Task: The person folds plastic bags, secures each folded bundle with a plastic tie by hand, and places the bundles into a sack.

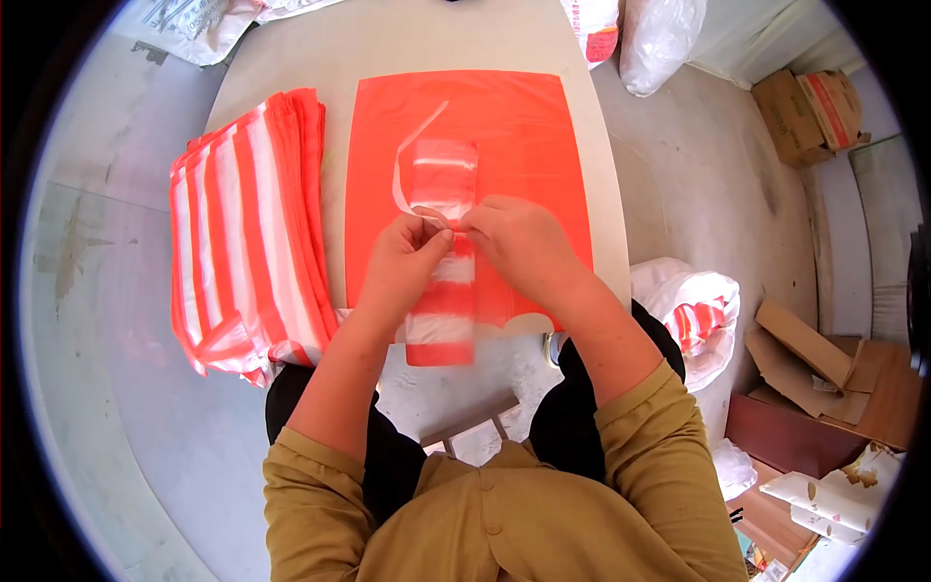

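Observation:
A folded bundle of red-and-white striped plastic bags (442, 301) lies lengthwise in front of me, its near end hanging past the table edge. My left hand (409, 254) is closed in a pinch over the bundle's middle. From those fingers a narrow white plastic strip (398, 175) curls up and away. My right hand (522, 242) pinches at the same spot, its fingertips meeting the left ones; what it grips there is hidden. Beneath both hands is a flat red plastic sheet (529, 126).
A thick stack of striped plastic bags (247, 233) overhangs the left side of the table (291, 53). An open white sack (713, 291) with striped bags inside stands by my right knee. Cardboard boxes (805, 369) lie on the floor at right, and more boxes (805, 112) farther back.

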A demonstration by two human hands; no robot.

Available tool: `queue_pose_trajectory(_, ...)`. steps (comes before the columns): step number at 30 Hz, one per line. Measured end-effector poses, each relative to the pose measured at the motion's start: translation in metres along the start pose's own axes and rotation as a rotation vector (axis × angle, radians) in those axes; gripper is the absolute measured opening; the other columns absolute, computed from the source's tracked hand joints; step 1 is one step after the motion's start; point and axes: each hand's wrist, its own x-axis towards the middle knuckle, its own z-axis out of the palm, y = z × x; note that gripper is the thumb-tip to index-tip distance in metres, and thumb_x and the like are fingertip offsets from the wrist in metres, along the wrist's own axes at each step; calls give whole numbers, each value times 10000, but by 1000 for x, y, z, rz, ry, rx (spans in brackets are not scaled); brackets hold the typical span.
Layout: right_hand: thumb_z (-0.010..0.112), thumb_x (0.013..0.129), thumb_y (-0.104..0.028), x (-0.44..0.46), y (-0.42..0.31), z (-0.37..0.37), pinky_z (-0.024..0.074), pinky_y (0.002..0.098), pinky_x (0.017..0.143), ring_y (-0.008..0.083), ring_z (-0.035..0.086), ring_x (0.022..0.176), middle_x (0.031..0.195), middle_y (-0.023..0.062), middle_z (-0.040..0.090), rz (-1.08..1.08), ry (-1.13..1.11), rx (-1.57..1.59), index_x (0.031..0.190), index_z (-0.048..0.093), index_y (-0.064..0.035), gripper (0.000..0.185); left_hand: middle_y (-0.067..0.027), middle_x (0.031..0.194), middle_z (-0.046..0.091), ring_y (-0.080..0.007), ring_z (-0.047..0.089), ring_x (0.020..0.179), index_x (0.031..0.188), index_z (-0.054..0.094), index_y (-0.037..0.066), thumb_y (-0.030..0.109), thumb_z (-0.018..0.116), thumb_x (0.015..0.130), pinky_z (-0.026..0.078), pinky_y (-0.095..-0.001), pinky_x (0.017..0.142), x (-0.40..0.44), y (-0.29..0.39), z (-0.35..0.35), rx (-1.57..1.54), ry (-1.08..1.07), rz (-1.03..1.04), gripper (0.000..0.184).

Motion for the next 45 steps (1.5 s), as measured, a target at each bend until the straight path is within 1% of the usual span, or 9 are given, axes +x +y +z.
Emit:
queue_pose_trajectory(7,693,892,-156,3,-11,-3,537,434,670,300,683,805,862,79,699,113,-176,-223,972,721,-81,112,14,879,627,-52,562,804,1008,638,17,89,682,966,468,-230,706,-2,2,-1,20,23,27,94)
queue_pose_trajectory(13,715,880,-135,4,-2,11,568,391,728,284,705,851,978,96,728,-117,193,11,1063,732,-77,193,5,884,637,-63,576,811,1019,652,28,76,679,968,475,-230,716,-5,2,0,23,39,6,75)
queue_pose_trajectory(19,674,920,-133,7,-6,13,551,394,788,289,695,930,1023,113,729,270,-206,400,1093,737,-65,196,-23,903,676,-84,622,844,1028,664,17,59,670,976,511,-244,762,-6,3,-3,79,39,82,67)
queue_pose_trajectory(22,678,927,-151,5,-1,19,543,394,776,290,690,895,978,133,716,181,-161,379,1020,736,-43,154,-25,907,682,-87,629,850,1035,666,14,61,673,977,516,-245,768,-5,4,-1,59,40,102,75)
queue_pose_trajectory(28,652,923,-123,6,-8,15,535,429,760,334,661,871,904,146,680,287,-144,473,985,694,-24,124,-8,892,665,-75,601,821,1026,675,15,89,681,983,489,-228,725,-2,1,-2,-7,64,88,86)
queue_pose_trajectory(34,619,877,-11,4,6,24,542,439,802,364,664,927,945,175,684,-68,-2,129,1029,681,-13,165,-5,887,656,-65,586,809,1000,681,12,100,693,980,480,-226,708,-6,6,-2,42,70,61,91)
queue_pose_trajectory(37,617,883,-6,-2,-2,19,544,447,803,353,664,928,930,167,678,-35,85,167,1022,683,-12,155,-9,885,658,-70,588,808,992,679,10,91,692,975,484,-233,706,-6,3,-3,51,81,69,84)
queue_pose_trajectory(43,624,891,-42,-12,-7,-10,540,428,760,350,670,887,904,158,681,169,-151,-68,988,703,-20,127,-29,879,663,-86,601,811,972,667,-3,74,694,957,498,-251,714,-7,4,-1,134,155,91,83)
queue_pose_trajectory(45,628,894,-60,-15,-5,-13,535,420,749,347,672,872,908,162,693,251,-197,146,972,707,-21,118,-37,873,661,-94,603,805,965,665,-6,72,696,953,499,-254,716,-4,-1,-3,143,169,115,85)
